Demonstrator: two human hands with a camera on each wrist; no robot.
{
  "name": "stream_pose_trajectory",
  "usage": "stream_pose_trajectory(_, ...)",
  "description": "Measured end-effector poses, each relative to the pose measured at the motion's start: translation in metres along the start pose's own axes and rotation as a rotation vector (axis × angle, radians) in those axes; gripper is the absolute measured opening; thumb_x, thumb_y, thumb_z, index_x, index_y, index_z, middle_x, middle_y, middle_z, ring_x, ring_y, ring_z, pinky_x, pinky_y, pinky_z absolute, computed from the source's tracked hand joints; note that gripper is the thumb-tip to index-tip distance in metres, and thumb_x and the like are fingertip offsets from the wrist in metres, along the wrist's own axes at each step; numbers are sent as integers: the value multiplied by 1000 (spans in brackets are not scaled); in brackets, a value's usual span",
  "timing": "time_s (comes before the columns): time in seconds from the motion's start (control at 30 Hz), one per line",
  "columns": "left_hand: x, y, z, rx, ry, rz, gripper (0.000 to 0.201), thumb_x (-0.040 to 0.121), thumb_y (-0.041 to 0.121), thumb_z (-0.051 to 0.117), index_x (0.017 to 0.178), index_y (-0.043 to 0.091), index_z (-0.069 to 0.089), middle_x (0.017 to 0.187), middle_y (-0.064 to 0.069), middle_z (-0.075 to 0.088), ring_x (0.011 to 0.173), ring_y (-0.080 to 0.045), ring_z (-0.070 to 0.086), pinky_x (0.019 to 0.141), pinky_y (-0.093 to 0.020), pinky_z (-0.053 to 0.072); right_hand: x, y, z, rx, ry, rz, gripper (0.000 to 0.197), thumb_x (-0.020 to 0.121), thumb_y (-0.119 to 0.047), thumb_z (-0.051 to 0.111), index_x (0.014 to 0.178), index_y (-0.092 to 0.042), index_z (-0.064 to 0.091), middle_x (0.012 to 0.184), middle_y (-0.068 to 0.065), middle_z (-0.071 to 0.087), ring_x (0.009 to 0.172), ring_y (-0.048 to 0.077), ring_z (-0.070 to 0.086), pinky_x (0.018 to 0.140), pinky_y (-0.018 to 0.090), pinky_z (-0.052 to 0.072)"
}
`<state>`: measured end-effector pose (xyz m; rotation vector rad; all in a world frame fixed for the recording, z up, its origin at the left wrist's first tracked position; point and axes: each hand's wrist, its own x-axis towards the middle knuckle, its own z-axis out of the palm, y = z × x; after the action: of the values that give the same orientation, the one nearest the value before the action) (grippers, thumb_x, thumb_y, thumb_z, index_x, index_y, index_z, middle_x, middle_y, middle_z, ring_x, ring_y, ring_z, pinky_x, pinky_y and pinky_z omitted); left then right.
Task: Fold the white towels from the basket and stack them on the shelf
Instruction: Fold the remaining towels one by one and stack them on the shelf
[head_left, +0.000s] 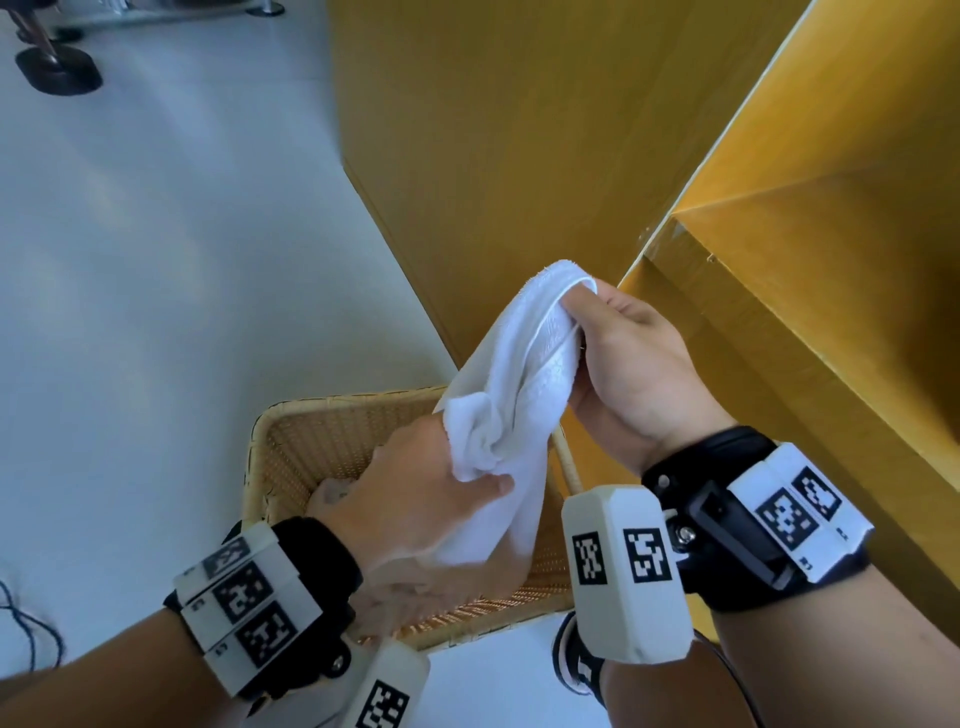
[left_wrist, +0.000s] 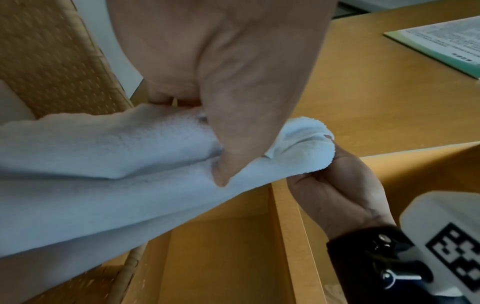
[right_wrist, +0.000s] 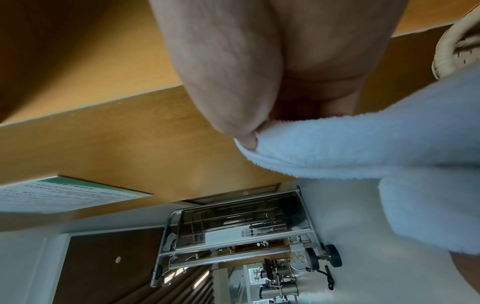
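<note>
A white towel (head_left: 511, 374) hangs bunched between both hands above a woven basket (head_left: 291, 441) on the floor. My right hand (head_left: 623, 358) pinches its upper end beside the yellow wooden shelf (head_left: 810, 291). Lower down, my left hand (head_left: 431, 499) grips the crumpled middle, thumb pressed over the cloth. In the left wrist view the towel (left_wrist: 103, 174) runs under my left thumb (left_wrist: 233, 144) to the right hand (left_wrist: 337, 185). The right wrist view shows my right thumb (right_wrist: 233, 98) pinching the towel's (right_wrist: 363, 148) edge. Whatever lies in the basket is hidden by my left hand.
The shelf unit's tall yellow side panel (head_left: 493, 156) stands behind the basket. Pale floor (head_left: 156, 260) spreads to the left, with a black stand base (head_left: 57, 67) far off. A printed sheet (left_wrist: 441, 41) lies on the shelf top. A metal trolley (right_wrist: 246, 226) stands across the room.
</note>
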<state>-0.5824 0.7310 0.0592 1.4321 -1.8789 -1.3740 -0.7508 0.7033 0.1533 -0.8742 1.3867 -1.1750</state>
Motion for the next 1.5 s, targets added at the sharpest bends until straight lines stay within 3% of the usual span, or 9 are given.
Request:
stream_pose_trajectory(0.13,-2,5,-4,-107,106,37,11,93,25,78,103,25,72,91,4,76,87,-14,72,80,-43,60,1,-1,-5,34,41,-12,15,108,-13,52,108,-6,66,96,19,58,88,31,55,82,45,46)
stream_pose_trajectory(0.33,-3,13,-5,-379,185,-47,7,93,15,79,92,21,75,89,-9,77,86,-26,75,76,-46,59,4,8,-17,-74,88,-23,23,104,-32,65,89,-17,57,82,9,60,75,24,58,62,32,50)
stream_pose_trajectory(0.6,9,21,-11,-825,277,-195,47,77,28,84,120,17,69,115,-11,77,113,-33,73,107,-61,51,-4,22,-28,-282,-121,80,12,99,-24,72,94,-15,65,82,6,65,77,21,65,69,32,54)
stream_pose_trajectory(0.8,13,29,-12,-1067,176,-114,5,99,3,66,100,7,62,102,-20,66,114,-44,68,112,-66,45,-16,39,-29,-505,-326,80,24,87,-25,87,104,-17,73,100,1,74,90,11,69,81,26,52)
stream_pose_trajectory(1.03,16,29,-12,-1060,65,-19,33,102,7,62,125,-17,55,114,-33,66,109,-46,67,88,-49,53,-14,56,-31,-691,-239,-116,7,100,-22,72,104,-19,77,102,-6,79,99,14,74,94,46,59)
stream_pose_trajectory(1.2,20,34,-20,-1009,-2,132,33,93,11,51,95,-21,57,87,-45,55,73,-54,51,54,-50,40,-12,63,-37,-794,-213,-145,19,108,-28,54,107,-25,73,102,-10,77,97,11,71,87,40,58)
stream_pose_trajectory(1.3,19,37,-23,-958,22,142,32,91,13,46,87,-9,69,80,-40,60,67,-62,48,50,-64,37,-10,66,-40,-765,-170,-131,26,107,-32,50,97,-17,68,85,-6,73,76,16,64,69,40,51)
stream_pose_trajectory(1.37,19,28,-22,-960,206,43,20,97,15,51,99,-1,63,92,-26,64,84,-56,59,62,-54,51,-8,66,-42,-722,-117,-112,30,102,-36,49,90,-13,63,74,-2,64,66,17,55,64,38,45)
stream_pose_trajectory(1.5,19,16,-26,-911,405,-67,4,85,32,66,87,29,64,89,-4,66,95,-31,69,84,-47,55,1,64,-48,-372,-68,20,37,97,-36,48,105,-10,72,103,23,74,85,27,70,81,44,55)
